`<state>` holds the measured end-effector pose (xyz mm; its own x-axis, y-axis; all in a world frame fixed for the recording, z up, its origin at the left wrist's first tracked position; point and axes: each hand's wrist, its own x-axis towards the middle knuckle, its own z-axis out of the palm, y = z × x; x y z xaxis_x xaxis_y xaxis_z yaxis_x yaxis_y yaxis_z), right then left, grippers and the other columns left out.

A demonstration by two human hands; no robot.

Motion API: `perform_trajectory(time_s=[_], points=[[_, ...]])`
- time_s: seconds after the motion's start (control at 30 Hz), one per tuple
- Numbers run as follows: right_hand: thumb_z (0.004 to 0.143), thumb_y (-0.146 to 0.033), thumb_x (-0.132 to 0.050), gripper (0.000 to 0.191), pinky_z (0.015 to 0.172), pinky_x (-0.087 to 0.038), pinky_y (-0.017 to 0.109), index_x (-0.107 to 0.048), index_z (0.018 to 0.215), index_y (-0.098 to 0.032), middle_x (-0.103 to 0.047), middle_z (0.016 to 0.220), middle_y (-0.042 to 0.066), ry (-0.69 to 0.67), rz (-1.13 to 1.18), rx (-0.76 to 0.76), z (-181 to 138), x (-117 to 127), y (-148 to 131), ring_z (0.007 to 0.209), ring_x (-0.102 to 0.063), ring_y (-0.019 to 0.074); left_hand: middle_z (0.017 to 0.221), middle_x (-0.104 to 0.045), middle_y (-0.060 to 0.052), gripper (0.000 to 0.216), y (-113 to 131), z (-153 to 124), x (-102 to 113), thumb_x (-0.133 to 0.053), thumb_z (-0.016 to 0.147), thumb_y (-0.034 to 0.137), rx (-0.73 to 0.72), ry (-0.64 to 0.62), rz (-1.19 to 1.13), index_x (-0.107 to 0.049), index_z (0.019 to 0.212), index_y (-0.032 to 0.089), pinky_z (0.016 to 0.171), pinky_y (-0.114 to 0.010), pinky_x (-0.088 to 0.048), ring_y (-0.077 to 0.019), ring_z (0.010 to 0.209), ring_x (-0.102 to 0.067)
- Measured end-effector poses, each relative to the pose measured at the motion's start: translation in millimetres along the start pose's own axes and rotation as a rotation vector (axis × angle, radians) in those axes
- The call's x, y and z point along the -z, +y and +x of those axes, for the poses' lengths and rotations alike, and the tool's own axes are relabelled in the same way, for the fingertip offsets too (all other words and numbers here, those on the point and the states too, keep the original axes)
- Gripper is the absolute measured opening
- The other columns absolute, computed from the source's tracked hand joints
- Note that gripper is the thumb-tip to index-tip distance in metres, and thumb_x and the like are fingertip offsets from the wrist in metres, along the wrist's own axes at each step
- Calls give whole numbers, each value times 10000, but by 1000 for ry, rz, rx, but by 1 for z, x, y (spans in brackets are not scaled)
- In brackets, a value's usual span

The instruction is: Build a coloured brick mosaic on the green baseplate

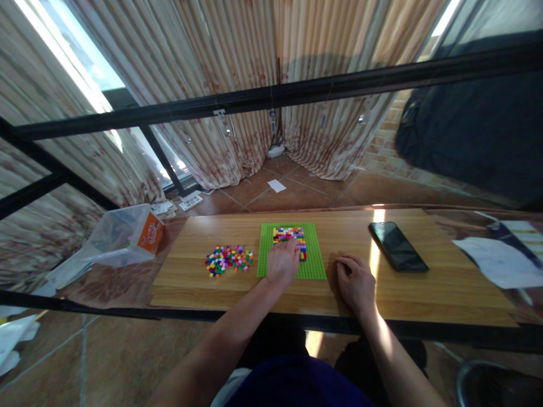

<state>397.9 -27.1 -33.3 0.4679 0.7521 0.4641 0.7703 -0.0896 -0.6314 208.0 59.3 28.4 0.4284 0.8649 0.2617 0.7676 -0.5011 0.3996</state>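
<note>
A green baseplate [314, 260] lies on the wooden table [424, 282], with a patch of small coloured bricks [288, 233] pressed onto its far half. My left hand [282, 262] rests on the plate, fingers bunched, its fingertips pressing at the near edge of that patch. Whether a brick is under the fingertips is hidden. A loose pile of coloured bricks [228, 260] sits on the table just left of the plate. My right hand [355, 281] lies on the table right of the plate, fingers curled loosely inward, with nothing visible in it.
A black phone [397, 246] lies face up to the right. Papers [496, 260] sit at the far right. A clear plastic bag [108, 240] and an orange box [150, 234] rest off the table's left end. A black bar [271, 96] crosses above; curtains hang behind.
</note>
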Motion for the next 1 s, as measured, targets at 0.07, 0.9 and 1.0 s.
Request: perform_trajectory(time_s=[0.07, 0.9, 1.0], points=[[886, -326, -507, 282, 895, -517, 400, -747, 868, -179, -724, 1005, 114, 2, -2, -5, 0, 1, -1, 952, -646, 236, 884, -702, -35, 150, -2, -2, -1, -549, 950, 207, -9, 13, -1, -654, 1057, 212, 803, -302, -492, -195, 867, -646], [857, -372, -509, 301, 920, -518, 424, -745, 855, -185, -721, 1010, 113, -19, -32, 11, 0, 0, 10, 977, -647, 255, 995, -717, -68, 203, -2, -10, -6, -509, 975, 179, -218, -52, 145, -702, 1038, 175, 872, -351, -520, -233, 983, -618], [856, -378, -507, 300, 920, -516, 429, -741, 844, -191, -720, 1000, 109, -18, -32, 15, 0, 2, 10, 966, -648, 257, 1061, -716, -68, 240, -2, -19, 0, -491, 979, 175, -207, -24, 87, -685, 1120, 187, 915, -362, -513, -231, 1016, -620]])
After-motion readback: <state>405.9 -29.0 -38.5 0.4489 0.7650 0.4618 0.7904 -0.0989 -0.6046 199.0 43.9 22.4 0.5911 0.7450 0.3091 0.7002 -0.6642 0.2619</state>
